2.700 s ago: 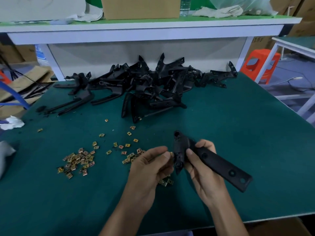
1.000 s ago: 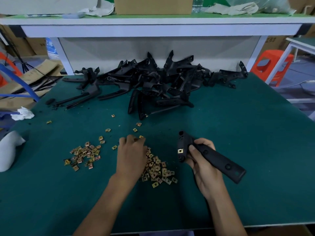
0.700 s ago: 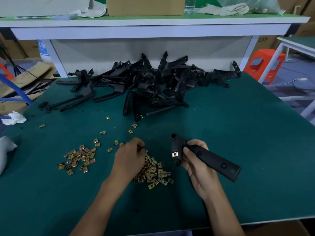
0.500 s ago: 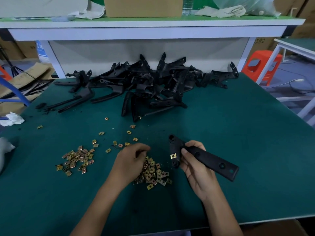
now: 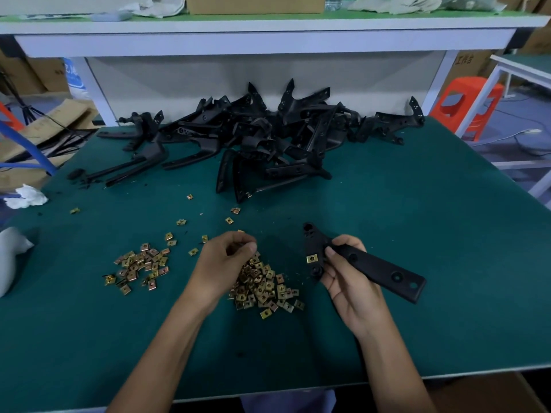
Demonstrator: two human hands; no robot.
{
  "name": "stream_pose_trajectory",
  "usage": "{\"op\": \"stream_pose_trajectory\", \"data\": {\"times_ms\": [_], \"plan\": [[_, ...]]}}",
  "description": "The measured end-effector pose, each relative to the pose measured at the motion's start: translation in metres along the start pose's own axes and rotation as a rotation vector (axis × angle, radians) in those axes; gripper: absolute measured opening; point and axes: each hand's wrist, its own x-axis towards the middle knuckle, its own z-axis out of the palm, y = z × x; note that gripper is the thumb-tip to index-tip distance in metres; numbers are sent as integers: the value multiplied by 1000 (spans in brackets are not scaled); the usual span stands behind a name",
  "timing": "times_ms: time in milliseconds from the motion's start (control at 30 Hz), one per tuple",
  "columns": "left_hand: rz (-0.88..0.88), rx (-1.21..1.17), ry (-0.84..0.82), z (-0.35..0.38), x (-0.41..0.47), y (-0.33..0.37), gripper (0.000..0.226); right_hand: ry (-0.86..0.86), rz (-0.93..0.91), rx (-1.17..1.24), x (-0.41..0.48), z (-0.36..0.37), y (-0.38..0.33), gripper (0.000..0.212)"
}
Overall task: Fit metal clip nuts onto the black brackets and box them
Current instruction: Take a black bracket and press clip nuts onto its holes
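Your right hand (image 5: 353, 278) grips the black bracket (image 5: 383, 270). Your left hand (image 5: 220, 262) curls over the clip nuts (image 5: 264, 289); I cannot tell whether it holds one.

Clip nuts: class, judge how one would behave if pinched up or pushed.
Probably light: each clip nut is tiny beside the left hand. Likely slides, not rolls: they look flat and square. Perhaps fiddly to pick singly, as they lie heaped, overlapping.

- The left hand (image 5: 222, 260) hangs palm down at the end of a bare forearm reaching in from the lower left. Its fingers are curled with the tips meeting the thumb (whether they pinch anything is hidden).
- The right hand (image 5: 353, 281) lies palm up, its fingers wrapped under a black bracket (image 5: 384, 271) and its thumb on top.
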Motion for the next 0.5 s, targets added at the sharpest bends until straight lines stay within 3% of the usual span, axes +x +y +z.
{"op": "stream_pose_trajectory", "data": {"times_ms": [300, 500], "plan": [[29, 91, 98, -16, 7, 3, 3, -9, 14, 1, 0, 0, 0, 16], [-41, -143, 5, -6, -6, 16, 9, -68, 28, 17, -2, 2, 0, 17]]}}
